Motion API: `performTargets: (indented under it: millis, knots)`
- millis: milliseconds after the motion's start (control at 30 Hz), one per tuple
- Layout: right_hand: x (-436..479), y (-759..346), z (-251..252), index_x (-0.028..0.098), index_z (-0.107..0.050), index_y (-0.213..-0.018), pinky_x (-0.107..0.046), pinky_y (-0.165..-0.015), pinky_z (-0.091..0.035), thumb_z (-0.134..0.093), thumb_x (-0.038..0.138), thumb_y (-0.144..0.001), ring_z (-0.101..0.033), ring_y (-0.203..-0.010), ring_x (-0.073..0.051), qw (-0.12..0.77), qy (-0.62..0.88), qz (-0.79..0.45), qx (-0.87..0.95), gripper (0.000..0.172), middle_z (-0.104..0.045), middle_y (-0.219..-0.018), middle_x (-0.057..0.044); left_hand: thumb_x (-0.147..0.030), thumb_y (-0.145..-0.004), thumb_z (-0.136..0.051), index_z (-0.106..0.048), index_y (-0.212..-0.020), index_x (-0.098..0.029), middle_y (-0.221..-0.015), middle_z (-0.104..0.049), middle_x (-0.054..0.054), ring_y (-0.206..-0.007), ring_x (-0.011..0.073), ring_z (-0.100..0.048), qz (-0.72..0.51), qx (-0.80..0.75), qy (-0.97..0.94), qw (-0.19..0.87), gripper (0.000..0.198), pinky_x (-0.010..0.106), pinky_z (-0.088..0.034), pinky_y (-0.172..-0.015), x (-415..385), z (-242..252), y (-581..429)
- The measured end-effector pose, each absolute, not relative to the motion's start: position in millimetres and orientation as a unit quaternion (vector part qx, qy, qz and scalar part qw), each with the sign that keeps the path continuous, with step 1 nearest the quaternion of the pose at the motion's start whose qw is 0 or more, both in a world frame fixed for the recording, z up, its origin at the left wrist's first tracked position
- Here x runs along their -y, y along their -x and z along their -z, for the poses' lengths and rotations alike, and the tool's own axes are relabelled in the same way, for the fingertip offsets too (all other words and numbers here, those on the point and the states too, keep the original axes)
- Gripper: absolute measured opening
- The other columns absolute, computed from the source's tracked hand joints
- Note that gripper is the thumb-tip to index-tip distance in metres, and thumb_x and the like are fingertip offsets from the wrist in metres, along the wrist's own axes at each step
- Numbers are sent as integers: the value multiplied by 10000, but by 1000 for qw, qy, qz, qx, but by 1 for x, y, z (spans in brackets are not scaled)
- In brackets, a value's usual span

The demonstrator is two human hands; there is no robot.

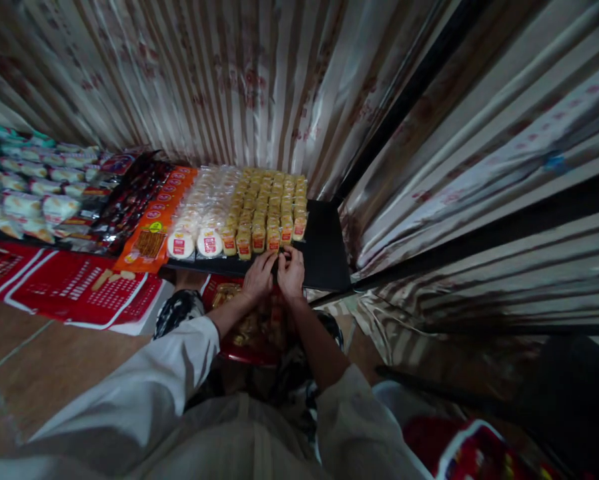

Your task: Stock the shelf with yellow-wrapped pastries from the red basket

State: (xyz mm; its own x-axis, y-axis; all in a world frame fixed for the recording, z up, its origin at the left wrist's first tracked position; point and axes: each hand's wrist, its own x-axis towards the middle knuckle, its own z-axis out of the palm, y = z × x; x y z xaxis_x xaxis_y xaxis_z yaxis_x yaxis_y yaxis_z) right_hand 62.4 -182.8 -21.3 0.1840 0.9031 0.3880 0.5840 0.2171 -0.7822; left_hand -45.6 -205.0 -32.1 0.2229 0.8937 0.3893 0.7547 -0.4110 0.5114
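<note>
My left hand [258, 275] and my right hand [291, 273] meet at the front edge of a black shelf [324, 257]. Their bent fingers pinch at a small yellow wrapped snack packet [273, 241] with a red label, at the near end of a row. Behind it stand several tight rows of matching packets [264, 200]. The fingers partly cover the packet's lower edge. Under my forearms, between my knees, a red container [249, 358] holds more yellow packets [244, 331], partly hidden by my arms.
Left of the rows are clear-wrapped round white snacks [209, 241], orange bags [149, 243], dark red packets [124, 207] and white packets [62, 207]. A red printed box [89, 287] stands below. Striped curtain cloth [259, 80] hangs behind; a dark pole [404, 93] rises at right.
</note>
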Motion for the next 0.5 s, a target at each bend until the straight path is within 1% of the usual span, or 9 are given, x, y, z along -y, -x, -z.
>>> performTargets:
  millis: [67, 133, 233, 300, 333, 400, 467, 500]
  knots:
    - [202, -63, 22, 165, -537, -1003, -308, -790, -458, -391, 256, -854, -547, -906, -173, 490, 591, -168, 618, 227, -584, -973, -86, -54, -749, -401, -485, -1223, -109, -1225, -500, 136, -1159, 210, -437, -320, -535, -774, 111, 485, 363, -386, -1011, 218, 32, 47]
    - [225, -65, 27, 168, -542, -991, -300, -789, -458, -380, 283, -867, -563, -891, -170, 488, 590, -185, 616, 234, -606, -949, -79, -95, -785, -413, -532, -1166, -139, -1156, -538, 116, -1103, 197, -470, -307, -537, -776, 126, 402, 342, -416, -967, 234, 36, 49]
    - [259, -69, 49, 174, -559, -964, -307, -791, -457, -365, 327, -874, -579, -866, -175, 441, 630, -225, 598, 263, -631, -932, -73, -176, -846, -404, -598, -1035, -176, -1071, -580, 86, -1039, 178, -509, -253, -549, -771, 198, 270, 317, -443, -909, 259, 50, 49]
    - [273, -72, 68, 165, -568, -973, -326, -808, -451, -343, 315, -880, -580, -880, -187, 389, 666, -229, 594, 286, -638, -946, -87, -178, -862, -372, -611, -997, -165, -1061, -597, 91, -1008, 174, -539, -180, -578, -748, 273, 275, 311, -451, -885, 272, 62, 47]
    - [278, -73, 78, 155, -572, -979, -331, -819, -446, -332, 287, -883, -580, -900, -192, 350, 683, -230, 599, 291, -638, -955, -99, -167, -858, -369, -618, -988, -151, -1054, -607, 103, -987, 179, -558, -145, -589, -735, 302, 281, 314, -458, -869, 276, 67, 45]
    - [281, -75, 95, 127, -573, -1032, -324, -836, -438, -350, 213, -870, -578, -962, -202, 213, 710, -247, 624, 288, -623, -1040, -141, -148, -833, -395, -630, -988, -125, -1046, -628, 129, -966, 198, -585, -91, -608, -709, 347, 283, 322, -462, -853, 281, 77, 40]
    - [279, -77, 107, 98, -568, -1086, -303, -804, -449, -393, 148, -844, -601, -965, -210, 68, 715, -277, 638, 303, -615, -1080, -179, -148, -811, -433, -633, -1013, -115, -1044, -645, 142, -979, 216, -596, -62, -619, -684, 382, 287, 319, -457, -856, 283, 84, 32]
    - [277, -77, 111, 88, -567, -1103, -294, -779, -457, -408, 123, -832, -619, -942, -212, 17, 711, -290, 640, 316, -623, -1068, -191, -154, -808, -443, -626, -1043, -118, -1056, -648, 142, -996, 219, -596, -50, -625, -668, 400, 299, 311, -452, -862, 284, 87, 29]
